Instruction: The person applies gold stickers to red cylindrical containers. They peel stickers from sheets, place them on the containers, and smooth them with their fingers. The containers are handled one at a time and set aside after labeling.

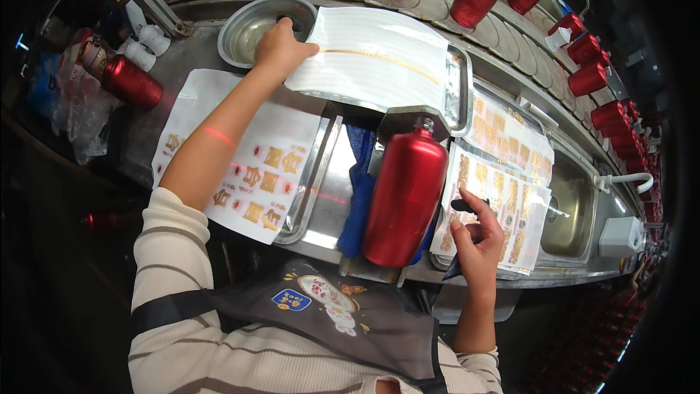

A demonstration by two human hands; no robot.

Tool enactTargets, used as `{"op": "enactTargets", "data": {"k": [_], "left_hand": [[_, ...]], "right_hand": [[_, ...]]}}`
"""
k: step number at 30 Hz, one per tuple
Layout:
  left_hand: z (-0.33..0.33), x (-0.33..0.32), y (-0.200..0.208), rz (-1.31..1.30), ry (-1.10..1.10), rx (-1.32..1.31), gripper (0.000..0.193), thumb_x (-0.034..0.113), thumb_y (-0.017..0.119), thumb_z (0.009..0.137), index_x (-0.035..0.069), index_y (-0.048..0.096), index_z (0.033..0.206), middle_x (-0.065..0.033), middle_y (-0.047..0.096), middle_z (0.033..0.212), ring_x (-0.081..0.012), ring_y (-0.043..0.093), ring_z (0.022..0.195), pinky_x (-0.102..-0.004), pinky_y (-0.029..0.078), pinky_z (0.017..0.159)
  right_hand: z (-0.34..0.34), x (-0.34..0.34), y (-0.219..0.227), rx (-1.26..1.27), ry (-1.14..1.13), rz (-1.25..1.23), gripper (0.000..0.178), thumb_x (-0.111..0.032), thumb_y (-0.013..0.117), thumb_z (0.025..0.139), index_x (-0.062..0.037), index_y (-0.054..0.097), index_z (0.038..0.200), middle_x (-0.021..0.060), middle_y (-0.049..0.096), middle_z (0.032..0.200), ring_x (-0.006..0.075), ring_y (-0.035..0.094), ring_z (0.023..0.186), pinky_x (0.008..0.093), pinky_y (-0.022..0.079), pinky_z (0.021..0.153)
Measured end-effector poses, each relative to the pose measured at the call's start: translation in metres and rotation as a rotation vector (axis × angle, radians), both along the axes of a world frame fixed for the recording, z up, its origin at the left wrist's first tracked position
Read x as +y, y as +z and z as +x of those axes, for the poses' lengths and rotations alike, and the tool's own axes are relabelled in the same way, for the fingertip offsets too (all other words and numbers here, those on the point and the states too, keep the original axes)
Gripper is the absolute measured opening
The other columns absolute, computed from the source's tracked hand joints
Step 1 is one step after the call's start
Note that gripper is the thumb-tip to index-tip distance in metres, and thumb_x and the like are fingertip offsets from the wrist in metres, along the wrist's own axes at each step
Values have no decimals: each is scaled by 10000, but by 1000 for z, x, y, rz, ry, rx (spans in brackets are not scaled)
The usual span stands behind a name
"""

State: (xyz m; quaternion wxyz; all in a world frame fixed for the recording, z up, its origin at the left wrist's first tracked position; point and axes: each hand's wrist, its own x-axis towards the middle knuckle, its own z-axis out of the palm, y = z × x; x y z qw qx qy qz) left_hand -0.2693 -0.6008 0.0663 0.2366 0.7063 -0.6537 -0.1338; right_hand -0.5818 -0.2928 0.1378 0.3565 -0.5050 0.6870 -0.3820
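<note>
In the head view, the left hand (281,47) reaches forward to the far edge of the bench, fingers curled loosely over the rim of a round steel bowl (248,25), with the thumb stretched out onto the near corner of a white striped sheet (375,58) lying across a steel tray (458,95). The right hand (477,237) sits low at the bench's near edge, fingers bent around a small dark tool (467,208), pressing it against a sheet of gold decals (503,211). Between the two forearms a red metal bottle (405,193) lies on its side upon a blue cloth (359,197). Another decal sheet (251,168) lies under the left forearm.
</note>
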Motion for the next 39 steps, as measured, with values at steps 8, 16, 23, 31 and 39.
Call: {"op": "enactTargets", "data": {"k": [8,16,23,31,39], "left_hand": [[-3,12,43,-187,-204,134,293,118,793,740,3,524,758,-84,613,663,-169,574,619,-324,467,608],[-99,74,151,-7,-929,609,253,-31,699,858,-10,560,1069,-8,606,824,-57,574,751,-210,467,636],[-72,141,143,-151,-809,742,241,65,719,889,3,603,1091,-16,669,860,-101,634,815,-251,506,766],[-67,259,61,162,-643,1088,504,-23,697,872,-8,524,1345,-6,653,855,-52,573,784,-209,450,721],[-64,287,2,76,-428,992,461,0,734,858,2,572,1290,11,646,823,-42,554,743,-201,442,700]], "right_hand": [[-14,-40,15,90,-20,-149,497,25,666,791,-54,654,1281,46,659,1072,3,387,562,175,335,509],[11,-207,42,-101,563,-242,607,-75,606,763,-34,537,1365,13,614,934,16,486,645,187,392,574],[-35,-115,90,-273,560,-97,319,-334,681,923,-20,660,977,-84,463,557,1,387,428,173,256,406],[-7,4,43,20,251,-41,164,-140,800,793,-13,696,790,-30,509,679,39,372,576,231,253,525],[19,17,-48,-409,105,75,116,-78,699,880,-29,620,811,-74,533,693,-16,437,606,171,304,542]]}}
